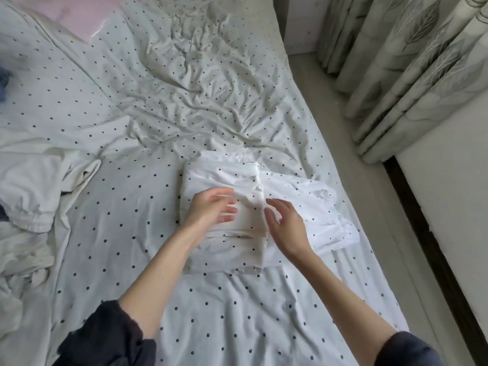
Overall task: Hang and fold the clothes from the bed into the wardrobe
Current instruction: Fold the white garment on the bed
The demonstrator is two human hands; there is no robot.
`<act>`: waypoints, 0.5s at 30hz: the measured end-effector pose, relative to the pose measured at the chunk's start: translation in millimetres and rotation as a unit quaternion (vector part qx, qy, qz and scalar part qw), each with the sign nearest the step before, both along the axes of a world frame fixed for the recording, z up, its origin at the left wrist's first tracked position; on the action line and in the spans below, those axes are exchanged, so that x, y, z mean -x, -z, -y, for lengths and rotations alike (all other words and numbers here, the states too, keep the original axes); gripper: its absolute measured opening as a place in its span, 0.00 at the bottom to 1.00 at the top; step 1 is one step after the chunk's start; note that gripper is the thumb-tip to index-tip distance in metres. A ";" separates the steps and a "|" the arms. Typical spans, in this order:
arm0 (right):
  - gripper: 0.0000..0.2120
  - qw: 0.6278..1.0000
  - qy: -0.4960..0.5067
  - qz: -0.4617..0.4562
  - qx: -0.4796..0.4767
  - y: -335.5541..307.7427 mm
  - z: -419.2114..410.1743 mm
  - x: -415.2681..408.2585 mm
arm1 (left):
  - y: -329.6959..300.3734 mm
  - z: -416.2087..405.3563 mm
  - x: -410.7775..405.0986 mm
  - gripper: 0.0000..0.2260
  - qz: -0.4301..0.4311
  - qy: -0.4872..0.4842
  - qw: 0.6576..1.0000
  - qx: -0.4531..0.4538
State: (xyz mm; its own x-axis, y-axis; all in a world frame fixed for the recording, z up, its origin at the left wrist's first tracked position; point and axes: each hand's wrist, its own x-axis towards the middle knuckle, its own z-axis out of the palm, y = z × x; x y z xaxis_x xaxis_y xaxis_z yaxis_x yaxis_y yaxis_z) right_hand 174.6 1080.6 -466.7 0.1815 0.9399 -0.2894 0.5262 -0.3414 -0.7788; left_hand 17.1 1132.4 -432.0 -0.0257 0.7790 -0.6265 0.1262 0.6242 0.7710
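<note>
Sleeves: dark fabric, pushed up on both forearms; cut off by the bottom edge.
Left hand: lies flat on the folded block, fingers straight and spread, gripping nothing; fingertips blurred.
Right hand: rests on the lower layer just beside the block's right edge, fingers relaxed and slightly bent, holding nothing; whether the thumb catches the edge cannot be told.
White garment: on the bed, near its right side; a thick folded rectangular block lies on a flatter layer that extends right to a gathered, elastic-looking edge. Garment type cannot be told.
Bed: pale sheet with small dark dots, smooth near the hands, heavily creased farther up.
Pale clothes: crumpled heap at the left edge, partly out of frame; one piece shows a gathered hem.
Blue item: far left, mostly cut off, unidentifiable.
Floor: narrow pale strip right of the bed.
Curtain: upper right, pleated, grey leaf print, reaching the floor.
</note>
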 end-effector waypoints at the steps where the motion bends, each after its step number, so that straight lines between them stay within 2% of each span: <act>1: 0.15 0.995 -0.048 0.055 -0.070 0.1 -0.8 9.7 | -0.7 -1.5 18.3 0.10 0.002 -0.057 0.998 -0.012; 2: 0.14 0.983 -0.088 0.090 -0.133 -1.2 -1.8 19.6 | -0.1 -2.6 36.1 0.10 0.019 -0.109 0.994 -0.011; 4: 0.16 0.956 -0.160 0.144 -0.201 0.7 -4.6 39.9 | 5.7 -5.7 73.6 0.10 0.069 -0.197 0.978 0.019; 6: 0.23 0.933 -0.242 0.210 -0.164 4.8 -6.4 51.9 | 15.5 -8.0 101.3 0.09 0.089 -0.233 0.966 0.066; 8: 0.32 0.923 -0.292 0.238 -0.082 16.0 -9.6 45.0 | 24.3 -8.5 114.4 0.08 0.080 -0.196 0.970 0.117; 10: 0.37 0.916 -0.313 0.250 -0.005 28.9 -12.5 32.3 | 31.2 -8.3 113.6 0.07 0.076 -0.130 0.976 0.158; 13: 0.38 0.913 -0.327 0.241 0.026 38.6 -13.2 25.9 | 40.4 -9.4 101.2 0.06 0.097 -0.084 0.977 0.171; 15: 0.38 0.909 -0.339 0.240 0.030 38.8 -13.0 25.6 | 43.9 -10.5 94.9 0.08 0.080 -0.046 0.983 0.156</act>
